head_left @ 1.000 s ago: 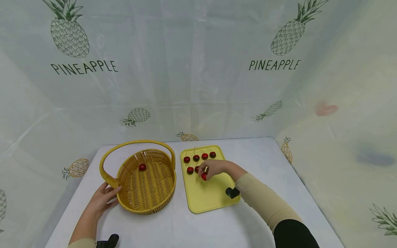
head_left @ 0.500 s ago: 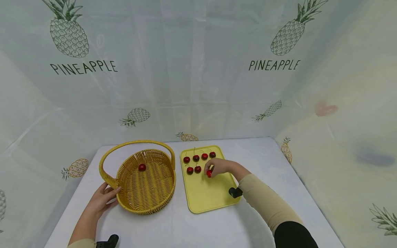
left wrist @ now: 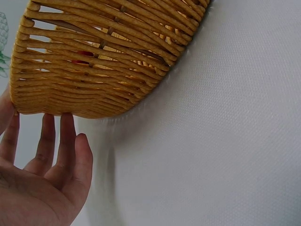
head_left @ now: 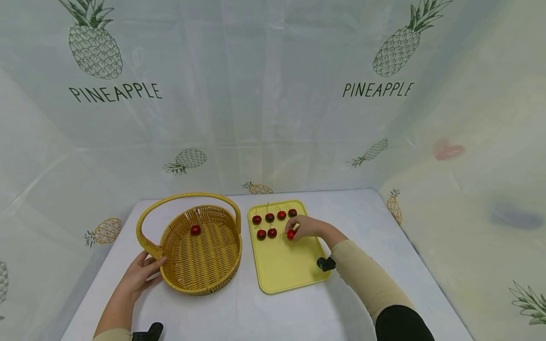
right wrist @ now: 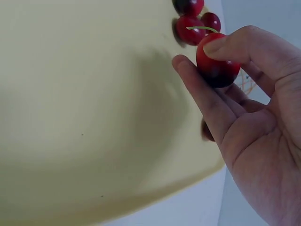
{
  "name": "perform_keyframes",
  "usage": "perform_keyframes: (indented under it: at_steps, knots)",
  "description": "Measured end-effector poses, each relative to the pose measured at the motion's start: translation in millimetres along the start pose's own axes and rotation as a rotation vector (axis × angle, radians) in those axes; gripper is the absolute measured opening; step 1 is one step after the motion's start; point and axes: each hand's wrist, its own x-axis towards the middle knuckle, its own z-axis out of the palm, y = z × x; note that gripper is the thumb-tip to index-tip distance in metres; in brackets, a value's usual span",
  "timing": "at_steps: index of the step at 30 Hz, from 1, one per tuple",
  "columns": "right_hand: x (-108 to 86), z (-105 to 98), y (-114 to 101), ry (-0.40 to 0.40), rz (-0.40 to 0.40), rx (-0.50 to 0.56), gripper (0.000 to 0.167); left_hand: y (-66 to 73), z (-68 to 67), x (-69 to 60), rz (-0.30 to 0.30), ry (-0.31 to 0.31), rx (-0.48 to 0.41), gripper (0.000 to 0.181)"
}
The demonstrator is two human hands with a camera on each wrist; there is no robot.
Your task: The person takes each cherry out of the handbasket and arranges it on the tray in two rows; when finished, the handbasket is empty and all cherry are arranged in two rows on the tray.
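A cherry [head_left: 291,235] with a thin green stem is pinched between the thumb and fingers of my right hand [head_left: 310,227], over the yellow tray [head_left: 286,272]. The right wrist view shows this cherry [right wrist: 217,66] bright red above and darker below. My left hand [head_left: 138,274] holds the left side of a woven basket [head_left: 200,265], thumb at the rim and fingertips against the outer wall. Those fingers [left wrist: 67,146] appear from below in the left wrist view. One cherry [head_left: 195,230] lies inside the basket. Several cherries [head_left: 269,217] sit in two rows on the tray.
The basket's tall arched handle [head_left: 194,194] rises over its back side. Both containers stand on a white table [head_left: 239,312], a narrow gap between them. A pineapple-print curtain [head_left: 273,94] hangs behind and at the sides.
My right hand has moved right and slightly back over the tray, carrying the pinched cherry away from the second row's cherries. The left hand and basket have stayed in place.
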Motion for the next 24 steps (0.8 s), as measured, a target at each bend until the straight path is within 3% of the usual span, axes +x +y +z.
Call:
perform_keyframes:
  at_steps: [17, 24]
  knots:
    - [6.1, 11, 15, 0.161, 0.043, 0.086, 0.028, -2.7, -0.8, 2.2, -0.002, 0.004, -0.002, 0.087]
    - [11.0, 20, 21, 0.241, 0.017, 0.124, 0.029, -2.2, -0.7, 2.0, 0.001, 0.003, -0.005, 0.086]
